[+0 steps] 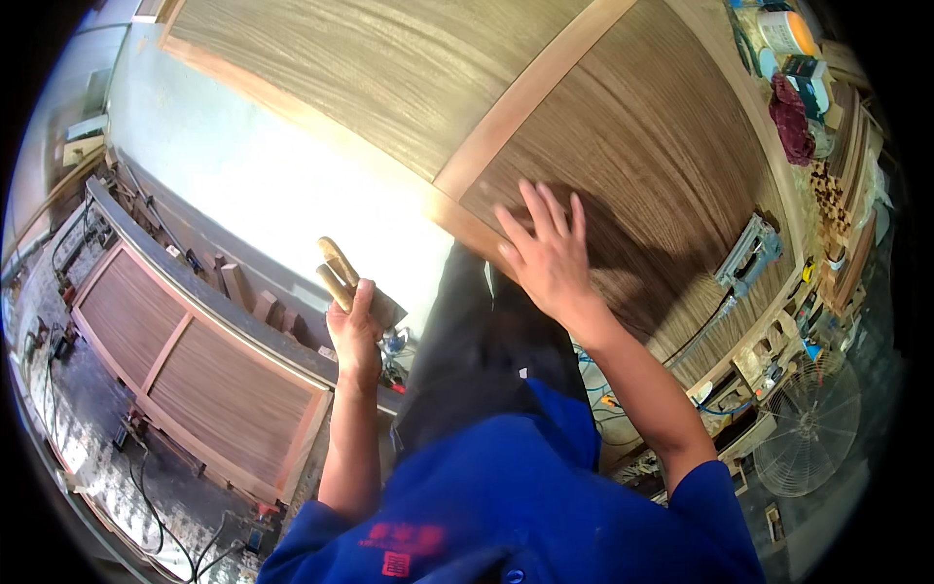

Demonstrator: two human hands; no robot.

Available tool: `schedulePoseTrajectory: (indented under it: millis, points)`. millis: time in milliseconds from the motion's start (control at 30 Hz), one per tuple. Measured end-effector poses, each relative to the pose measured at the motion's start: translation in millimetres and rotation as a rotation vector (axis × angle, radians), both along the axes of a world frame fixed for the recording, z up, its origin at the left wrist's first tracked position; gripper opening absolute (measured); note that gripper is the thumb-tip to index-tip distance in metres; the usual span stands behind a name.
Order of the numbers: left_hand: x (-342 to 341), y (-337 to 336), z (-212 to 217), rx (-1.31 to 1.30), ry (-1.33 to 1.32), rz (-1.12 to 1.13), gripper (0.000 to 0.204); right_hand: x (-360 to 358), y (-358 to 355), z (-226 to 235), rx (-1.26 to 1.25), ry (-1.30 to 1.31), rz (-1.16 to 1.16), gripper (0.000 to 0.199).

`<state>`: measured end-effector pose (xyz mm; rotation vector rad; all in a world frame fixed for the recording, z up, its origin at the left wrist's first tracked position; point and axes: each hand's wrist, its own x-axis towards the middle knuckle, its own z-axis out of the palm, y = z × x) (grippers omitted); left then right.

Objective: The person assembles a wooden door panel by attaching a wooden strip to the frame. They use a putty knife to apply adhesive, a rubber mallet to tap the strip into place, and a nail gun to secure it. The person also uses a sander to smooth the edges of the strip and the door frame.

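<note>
My left hand (354, 336) is closed around a pair of wooden-handled putty knives (338, 261). Two pale handles stick up past the thumb, and a grey metal blade shows on the right of the fist. Fingers spread, my right hand (556, 263) is over the near edge of a large wood-grain panel (642, 165) with pale frame strips. It holds nothing, and I cannot tell whether the palm touches the surface. A grey air stapler (749, 255) with a hose lies on the panel, to the right of that hand.
A second framed panel (199, 365) stands at the left by a dark bench edge, with wood blocks (233, 282) nearby. A round fan (809, 428) is at the lower right. Bottles, a dark red cloth (791, 119) and timber offcuts crowd the far right. Cables trail on the floor.
</note>
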<state>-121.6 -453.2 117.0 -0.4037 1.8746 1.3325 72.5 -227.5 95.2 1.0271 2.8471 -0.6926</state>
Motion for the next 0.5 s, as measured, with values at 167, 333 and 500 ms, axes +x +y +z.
schedulePoseTrajectory:
  millis: [167,333,500]
  points:
    - [-22.8,0.9,29.0,0.056,0.187,-0.062,0.017,197.2,92.3,7.5,0.107,0.204,-0.599,0.031]
    - [-37.8,27.5,22.0,0.030,0.222,-0.236,0.020,442.2,186.1,-58.3,0.093,-0.182,-1.310,0.059]
    - [-59.4,51.9,35.6,0.072,0.302,-0.317,0.018,438.9,206.1,-85.6,-0.050,-0.060,-1.342,0.035]
